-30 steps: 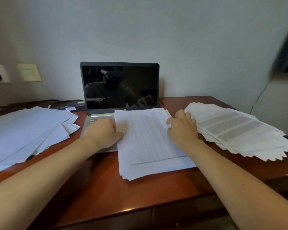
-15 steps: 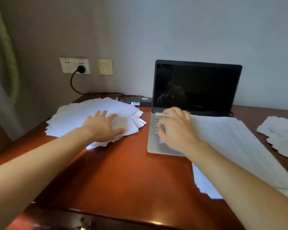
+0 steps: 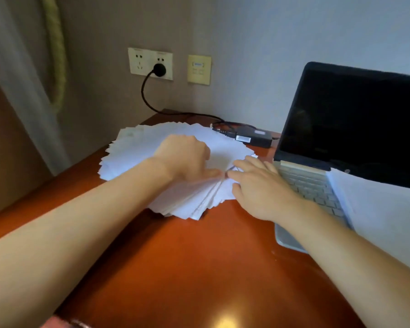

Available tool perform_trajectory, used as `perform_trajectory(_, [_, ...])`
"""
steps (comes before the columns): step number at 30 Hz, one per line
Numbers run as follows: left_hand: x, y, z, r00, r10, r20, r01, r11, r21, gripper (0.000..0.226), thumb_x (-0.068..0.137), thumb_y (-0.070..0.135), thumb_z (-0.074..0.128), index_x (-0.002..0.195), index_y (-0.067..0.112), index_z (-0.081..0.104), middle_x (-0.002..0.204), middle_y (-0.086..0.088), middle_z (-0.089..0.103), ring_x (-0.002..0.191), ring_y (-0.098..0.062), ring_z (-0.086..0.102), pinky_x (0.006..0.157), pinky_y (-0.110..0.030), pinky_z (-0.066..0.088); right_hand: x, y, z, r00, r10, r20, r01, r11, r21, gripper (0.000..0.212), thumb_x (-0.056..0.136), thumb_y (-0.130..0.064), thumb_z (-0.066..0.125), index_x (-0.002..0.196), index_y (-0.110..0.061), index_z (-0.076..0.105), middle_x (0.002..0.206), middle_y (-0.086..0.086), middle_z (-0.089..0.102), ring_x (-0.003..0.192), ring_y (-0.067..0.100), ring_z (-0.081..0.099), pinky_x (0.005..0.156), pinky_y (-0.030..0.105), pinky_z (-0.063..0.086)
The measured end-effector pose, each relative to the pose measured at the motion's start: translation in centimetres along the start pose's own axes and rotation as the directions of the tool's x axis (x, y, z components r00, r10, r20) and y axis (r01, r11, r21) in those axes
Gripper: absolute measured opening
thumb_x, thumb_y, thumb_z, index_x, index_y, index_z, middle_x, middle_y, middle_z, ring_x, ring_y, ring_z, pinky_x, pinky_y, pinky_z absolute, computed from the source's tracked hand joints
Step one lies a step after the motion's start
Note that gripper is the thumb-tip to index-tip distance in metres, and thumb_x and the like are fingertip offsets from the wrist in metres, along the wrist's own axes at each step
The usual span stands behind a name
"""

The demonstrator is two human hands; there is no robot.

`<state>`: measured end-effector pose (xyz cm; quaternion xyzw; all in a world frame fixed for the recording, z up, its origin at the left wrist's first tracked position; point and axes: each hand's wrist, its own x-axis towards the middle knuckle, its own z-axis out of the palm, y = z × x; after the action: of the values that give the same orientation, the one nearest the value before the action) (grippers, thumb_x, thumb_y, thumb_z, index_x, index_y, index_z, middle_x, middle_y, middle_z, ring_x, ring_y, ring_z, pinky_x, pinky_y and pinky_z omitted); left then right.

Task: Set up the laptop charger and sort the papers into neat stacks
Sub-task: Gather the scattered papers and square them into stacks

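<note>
Head view: a fanned pile of white papers (image 3: pixel 156 143) lay at the worktop's (image 3: pixel 199 268) far left corner, its long axis running from that corner toward the near right. The left hand (image 3: pixel 185 157) sat on top, fingers curled; whether it pinched sheets could not be told. The right hand (image 3: pixel 258 185), flat and open, touched the pile's right edge beside the laptop (image 3: pixel 353 119). The charger brick (image 3: pixel 253 137) lay just behind the pile.

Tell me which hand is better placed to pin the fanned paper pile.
Left, probably: the left hand sits on the fanned pile near its middle, while the right hand only touches its right edge by the laptop.
</note>
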<state>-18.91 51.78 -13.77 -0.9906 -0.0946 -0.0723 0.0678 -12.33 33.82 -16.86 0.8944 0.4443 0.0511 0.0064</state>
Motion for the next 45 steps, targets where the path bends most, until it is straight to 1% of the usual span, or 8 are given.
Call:
perform_trajectory(7, [0.0,-1.0,1.5,0.916,0.009,0.401,0.101,0.963,-0.252,0.09,0.078,0.092,0.034,0.146,0.035,0.041,0.155,0.007,0.041,0.141,-0.024,0.04,0.113,-0.046,0.035,-0.1,-0.2,0.1,0.989,-0.148,-0.025,0.15,0.987,0.064,0.045,0.104,-0.016,0.033,0.148,-0.023,0.04,0.16,-0.012,0.026,0.148,0.017,0.015,0.119,0.043,0.014])
perform_trajectory(12, [-1.0,-5.0,-1.8,0.739,0.177,0.65,0.053,0.947,-0.318,0.093,0.088,0.012,0.07,0.156,0.05,0.02,0.166,0.02,0.016,0.151,-0.016,0.023,0.122,-0.038,0.028,-0.1,-0.1,0.1,0.986,-0.123,-0.109,0.123,0.992,0.0,0.036,0.1,-0.019,0.041,0.129,-0.023,0.062,0.156,-0.005,0.034,0.144,0.019,0.019,0.119,0.043,0.011])
perform_trajectory(20, [-1.9,-2.1,0.2,0.916,0.271,0.296,-0.118,0.886,-0.448,0.062,0.098,0.06,0.05,0.154,0.038,0.038,0.165,0.018,0.026,0.154,0.0,0.012,0.12,-0.022,0.013,-0.6,0.0,-0.5,0.937,-0.135,-0.324,0.162,0.985,0.058,0.022,0.088,-0.006,0.053,0.076,-0.02,0.065,0.078,-0.004,0.061,0.069,0.028,0.057,0.071,0.036,0.045])
perform_trajectory(23, [-1.6,-1.3,0.6,0.952,0.285,0.115,-0.197,0.853,-0.483,0.048,0.104,0.053,0.037,0.105,0.016,0.067,0.114,0.001,0.066,0.106,-0.012,0.059,0.094,-0.023,0.041,-0.4,0.4,-0.3,0.899,-0.033,-0.436,0.161,0.953,0.258,0.017,0.086,-0.004,0.056,0.089,-0.021,0.054,0.091,-0.005,0.054,0.075,0.025,0.054,0.064,0.039,0.047])
perform_trajectory(26, [-1.1,-1.9,0.8,0.989,0.149,0.011,-0.121,0.846,-0.518,0.05,0.108,0.044,0.039,0.071,0.011,0.047,0.064,0.001,0.045,0.057,-0.009,0.041,0.057,-0.023,0.032,-0.1,1.2,-0.3,0.871,0.116,-0.477,0.077,0.927,0.367,0.03,0.087,-0.01,0.064,0.101,-0.026,0.043,0.107,-0.01,0.043,0.083,0.015,0.048,0.068,0.034,0.043])
perform_trajectory(31, [-0.4,-2.8,1.6,0.995,0.032,-0.098,-0.081,0.826,-0.558,0.049,0.105,0.033,0.055,0.066,0.005,0.045,0.057,0.0,0.036,0.053,-0.015,0.031,0.055,-0.031,0.024,0.1,2.2,0.5,0.934,0.1,-0.344,0.02,0.945,0.327,0.025,0.089,-0.027,0.067,0.113,-0.023,0.062,0.137,-0.004,0.044,0.126,0.018,0.042,0.101,0.041,0.043])
perform_trajectory(41, [-0.9,-2.4,1.3,0.999,0.018,0.049,0.032,0.537,-0.843,0.059,0.1,0.044,0.062,0.061,0.008,0.036,0.057,-0.001,0.026,0.051,-0.016,0.022,0.051,-0.027,0.024,0.2,3.4,-0.9,0.944,-0.061,-0.323,0.133,0.969,0.208,0.028,0.099,-0.038,0.053,0.113,-0.024,0.074,0.109,-0.012,0.049,0.105,0.011,0.043,0.091,0.034,0.043])
perform_trajectory(45, [-0.7,-3.0,1.4,0.996,0.086,0.024,-0.034,0.607,-0.794,0.051,0.103,0.034,0.059,0.069,-0.003,0.05,0.058,0.0,0.034,0.052,-0.012,0.027,0.053,-0.02,0.03,0.0,3.2,-1.1,0.944,-0.072,-0.322,0.14,0.971,0.195,0.042,0.095,-0.053,0.044,0.108,-0.027,0.074,0.099,-0.018,0.048,0.099,0.006,0.043,0.085,0.031,0.043])
